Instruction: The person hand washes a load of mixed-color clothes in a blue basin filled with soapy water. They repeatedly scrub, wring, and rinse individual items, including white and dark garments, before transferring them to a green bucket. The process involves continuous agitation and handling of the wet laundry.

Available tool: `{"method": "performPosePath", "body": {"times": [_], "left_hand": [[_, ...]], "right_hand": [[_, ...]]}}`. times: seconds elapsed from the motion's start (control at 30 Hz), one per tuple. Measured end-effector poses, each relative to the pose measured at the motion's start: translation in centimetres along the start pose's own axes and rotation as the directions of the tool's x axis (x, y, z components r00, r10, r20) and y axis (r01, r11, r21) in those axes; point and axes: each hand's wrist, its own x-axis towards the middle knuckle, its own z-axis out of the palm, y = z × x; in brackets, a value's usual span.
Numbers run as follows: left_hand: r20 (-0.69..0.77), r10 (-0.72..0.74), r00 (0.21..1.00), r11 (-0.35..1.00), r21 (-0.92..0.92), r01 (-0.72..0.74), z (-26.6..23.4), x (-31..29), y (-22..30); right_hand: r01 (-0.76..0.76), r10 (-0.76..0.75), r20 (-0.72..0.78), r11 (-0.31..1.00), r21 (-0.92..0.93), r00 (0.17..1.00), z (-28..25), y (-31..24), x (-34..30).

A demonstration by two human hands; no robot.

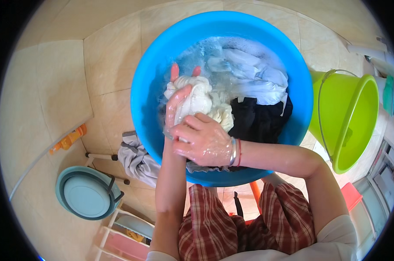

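My left hand (175, 104) is over the blue basin (223, 18), its fingers curled round a wet cream-white cloth (196, 96). Two of its fingertips poke up beyond the cloth. Crossing over my left wrist, my right hand (205, 139) is bent closed, with a bit of white showing between its fingers. Both hands are wet with suds. Soapy water fills the basin around them. A pale blue-white garment (262, 78) floats at the right, and a black garment (260, 117) lies just below it, partly under my right forearm.
A green bucket (362, 126) with a wire handle tilts beside the basin's right. Grey clothing (138, 158) hangs at the basin's lower left. Nearby are a grey-blue basin (86, 195), an orange bottle (70, 138) and a white rack (110, 222). Tiled walls stand close around.
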Motion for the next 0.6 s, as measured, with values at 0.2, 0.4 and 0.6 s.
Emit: {"method": "performPosePath", "body": {"times": [0.2, 0.4, 0.6], "left_hand": [[0.018, -0.123, 0.992, 0.945, -0.305, 0.122, 1.9, -1.5, 0.2], [-0.059, -0.069, 0.996, 0.964, -0.262, 0.051, 1.6, -2.0, 0.1], [-0.495, -0.010, 0.869, 0.998, -0.060, -0.022, 4.4, -4.1, -1.5]], "right_hand": [[0.042, -0.056, -0.296, 0.998, -0.052, 0.954, -0.3, -1.1, 2.8], [0.010, 0.032, -0.385, 0.994, 0.105, 0.922, -1.0, 0.8, 3.1], [-0.223, 0.218, -0.211, 0.975, 0.004, 0.953, -0.3, 8.8, 0.2]]}}
